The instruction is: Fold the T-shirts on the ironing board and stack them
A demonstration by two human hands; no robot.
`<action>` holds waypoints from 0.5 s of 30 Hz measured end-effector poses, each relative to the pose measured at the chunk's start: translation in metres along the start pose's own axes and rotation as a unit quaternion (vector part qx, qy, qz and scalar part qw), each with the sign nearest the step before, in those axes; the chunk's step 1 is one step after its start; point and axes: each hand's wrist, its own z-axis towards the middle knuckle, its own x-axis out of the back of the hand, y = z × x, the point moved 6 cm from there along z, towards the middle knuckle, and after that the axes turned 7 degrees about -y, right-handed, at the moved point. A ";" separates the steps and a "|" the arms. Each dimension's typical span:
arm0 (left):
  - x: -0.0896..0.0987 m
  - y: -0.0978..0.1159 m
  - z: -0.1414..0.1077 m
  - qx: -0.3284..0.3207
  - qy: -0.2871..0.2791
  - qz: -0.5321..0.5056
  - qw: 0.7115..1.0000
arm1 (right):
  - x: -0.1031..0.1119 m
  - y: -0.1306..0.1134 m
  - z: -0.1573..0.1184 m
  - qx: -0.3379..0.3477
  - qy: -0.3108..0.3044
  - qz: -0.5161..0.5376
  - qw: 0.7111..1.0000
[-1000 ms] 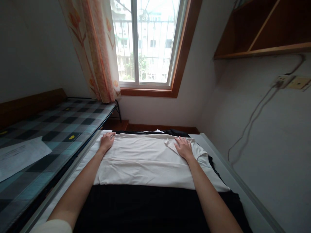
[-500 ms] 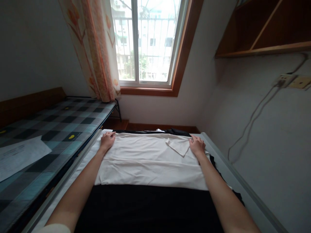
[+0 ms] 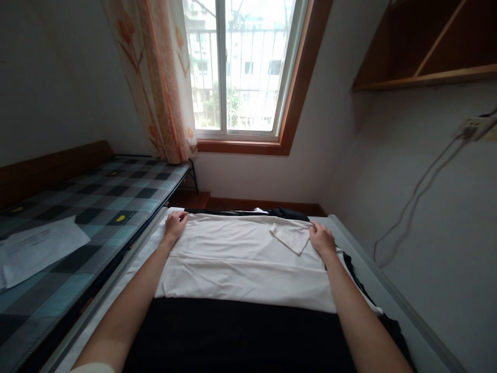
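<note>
A white shirt lies spread and partly folded, with a crease running across it and a short sleeve turned in near its far right corner. My left hand is closed at the shirt's far left corner, thumb and fingers pinching the edge. At the far right corner my right hand has its fingers curled on the cloth beside the sleeve. Black cloth fills the near side below the shirt, and more dark fabric shows beyond its far edge.
A checked mattress on a bed frame stands at the left, with paper sheets on it. Behind are a curtain and a window. On the right wall are a wooden shelf and a plugged-in cord.
The view has turned slightly left, so everything sits a little further right. Both hands stay at the shirt's far corners, and the folds look the same.
</note>
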 end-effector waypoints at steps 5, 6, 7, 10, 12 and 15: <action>0.004 0.001 -0.001 -0.004 0.016 -0.026 1.000 | -0.001 0.000 0.001 0.001 -0.003 -0.004 1.000; 0.004 0.001 -0.001 -0.006 0.019 -0.029 0.999 | -0.001 0.000 0.001 0.001 -0.003 -0.004 1.000; 0.004 0.001 -0.001 -0.008 0.020 -0.031 0.999 | -0.001 0.000 0.001 0.001 -0.003 -0.005 1.000; 0.003 0.001 -0.001 -0.006 0.016 -0.036 0.999 | -0.001 0.000 0.002 0.001 0.000 -0.005 1.000; 0.003 0.000 -0.001 -0.004 0.012 -0.044 0.999 | -0.001 0.001 0.002 0.003 0.002 -0.004 1.000; 0.003 0.002 -0.002 -0.014 0.005 -0.063 0.998 | -0.002 0.001 0.002 0.006 0.003 -0.002 1.000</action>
